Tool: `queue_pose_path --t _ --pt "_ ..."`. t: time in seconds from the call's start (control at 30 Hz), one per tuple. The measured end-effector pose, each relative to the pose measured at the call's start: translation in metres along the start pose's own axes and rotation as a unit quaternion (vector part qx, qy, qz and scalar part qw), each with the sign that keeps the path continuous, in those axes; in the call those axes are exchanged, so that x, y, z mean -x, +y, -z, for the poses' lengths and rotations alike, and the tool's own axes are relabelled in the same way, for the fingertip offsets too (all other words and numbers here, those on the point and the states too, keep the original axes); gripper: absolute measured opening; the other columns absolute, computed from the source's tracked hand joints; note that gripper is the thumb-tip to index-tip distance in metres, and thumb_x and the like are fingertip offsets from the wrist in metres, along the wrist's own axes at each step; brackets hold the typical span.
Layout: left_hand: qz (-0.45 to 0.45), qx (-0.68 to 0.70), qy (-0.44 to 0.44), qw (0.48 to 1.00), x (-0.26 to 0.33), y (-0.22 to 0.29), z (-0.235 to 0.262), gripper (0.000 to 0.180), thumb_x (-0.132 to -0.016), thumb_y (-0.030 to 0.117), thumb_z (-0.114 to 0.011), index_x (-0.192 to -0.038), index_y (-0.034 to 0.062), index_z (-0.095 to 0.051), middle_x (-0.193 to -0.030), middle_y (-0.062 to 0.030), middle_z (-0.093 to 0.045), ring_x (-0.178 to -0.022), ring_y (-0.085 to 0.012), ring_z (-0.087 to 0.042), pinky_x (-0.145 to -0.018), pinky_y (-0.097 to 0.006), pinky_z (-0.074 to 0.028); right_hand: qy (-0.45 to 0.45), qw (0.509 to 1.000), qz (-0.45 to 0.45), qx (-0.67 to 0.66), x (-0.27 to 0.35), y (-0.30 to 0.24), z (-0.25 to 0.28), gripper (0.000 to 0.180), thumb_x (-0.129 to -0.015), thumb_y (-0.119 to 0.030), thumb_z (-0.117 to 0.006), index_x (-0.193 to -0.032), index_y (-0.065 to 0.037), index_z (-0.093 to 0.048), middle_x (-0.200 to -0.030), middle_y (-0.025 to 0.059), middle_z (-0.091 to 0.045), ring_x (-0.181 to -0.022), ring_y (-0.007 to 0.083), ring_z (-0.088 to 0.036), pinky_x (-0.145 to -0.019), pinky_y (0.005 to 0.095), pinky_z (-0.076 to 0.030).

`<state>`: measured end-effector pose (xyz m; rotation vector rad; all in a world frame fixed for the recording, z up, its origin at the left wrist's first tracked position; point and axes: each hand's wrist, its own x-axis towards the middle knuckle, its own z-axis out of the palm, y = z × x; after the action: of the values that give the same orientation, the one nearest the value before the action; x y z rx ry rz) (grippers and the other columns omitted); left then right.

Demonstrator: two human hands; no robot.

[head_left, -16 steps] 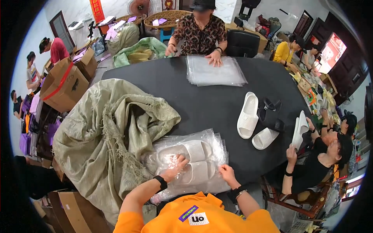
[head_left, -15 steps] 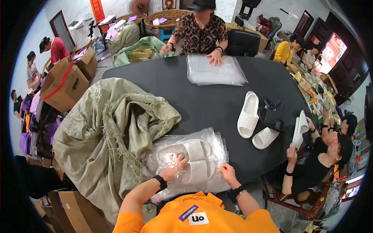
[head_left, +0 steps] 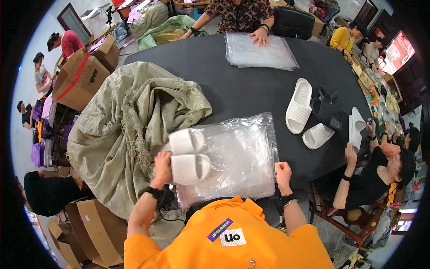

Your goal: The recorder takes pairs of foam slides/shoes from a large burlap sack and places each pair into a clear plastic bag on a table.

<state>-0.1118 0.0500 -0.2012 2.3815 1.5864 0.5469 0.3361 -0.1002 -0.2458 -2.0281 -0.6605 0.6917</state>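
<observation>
A pair of white slide slippers (head_left: 190,169) lies at the left end of a clear plastic bag (head_left: 244,154) in front of me. My left hand (head_left: 162,168) is closed on the slippers' left end, its fingers partly hidden. Whether the slippers lie in the bag or on top of it, I cannot tell. At the bag's right edge, my right hand (head_left: 282,173) pinches the plastic between bent fingers. More clear plastic seems to lie beneath this bag.
A big greenish woven sack (head_left: 112,130) heaps on the left of the black table (head_left: 215,89). White slippers (head_left: 299,107) and black straps (head_left: 330,119) lie at right. Across, a person's hand rests on stacked clear bags (head_left: 264,56); at right, another person holds a white slipper (head_left: 356,130).
The white slippers have moved left, from the middle of the bag to its left end, with my left hand now at their end. My right hand stays at the bag's right edge. The view has tilted downward.
</observation>
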Motion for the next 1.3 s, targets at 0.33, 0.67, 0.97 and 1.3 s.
queue_pose_path --t 0.33,0.67,0.97,1.3 --pt "0.088 0.563 0.198 0.797 -0.045 0.064 0.142 0.038 -0.082 0.02 -0.058 -0.111 -0.003 -0.05 -0.102 -0.0106 -0.059 -0.088 -0.0157 -0.058 -0.072 -0.028 -0.048 -0.07 0.984 0.134 0.09 0.044 -0.066 0.01 0.043 -0.08 -0.004 -0.057 -0.122 -0.006 -0.047 -0.063 0.0061 -0.051 -0.057 0.012 -0.049 -0.056 0.0278 -0.041" --pt "-0.052 0.119 -0.084 0.988 -0.035 0.175 -0.05 0.024 -0.07 0.006 -0.054 -0.093 0.0037 -0.05 -0.089 -0.0132 -0.053 -0.089 -0.0316 -0.049 -0.072 -0.042 -0.039 -0.164 0.963 0.186 0.102 0.049 -0.019 -0.024 0.028 -0.081 -0.008 -0.054 -0.107 0.002 -0.055 -0.076 0.0188 -0.059 -0.068 0.0304 -0.058 -0.062 0.0375 -0.044" --pt "0.128 -0.107 0.022 0.986 -0.036 0.036 -0.048 0.022 -0.068 0.004 -0.053 -0.091 0.0055 -0.051 -0.091 -0.0115 -0.052 -0.09 -0.0315 -0.049 -0.076 -0.045 -0.039 -0.14 0.956 0.204 0.158 0.05 -0.014 -0.013 0.024 -0.079 -0.013 -0.055 -0.101 -0.002 -0.058 -0.099 0.017 -0.057 -0.08 0.0284 -0.058 -0.069 0.0375 -0.045" --pt "-0.082 0.086 -0.007 0.993 -0.054 0.153 0.023 0.026 -0.058 0.0 -0.053 -0.084 0.0015 -0.049 -0.084 -0.0151 -0.051 -0.083 -0.0353 -0.046 -0.068 -0.044 -0.038 -0.265 0.743 0.417 0.452 0.07 -0.056 -0.045 0.062 -0.071 -0.061 -0.053 -0.112 -0.015 -0.056 -0.119 0.0135 -0.05 -0.112 0.0321 -0.044 -0.094 0.0637 -0.021"
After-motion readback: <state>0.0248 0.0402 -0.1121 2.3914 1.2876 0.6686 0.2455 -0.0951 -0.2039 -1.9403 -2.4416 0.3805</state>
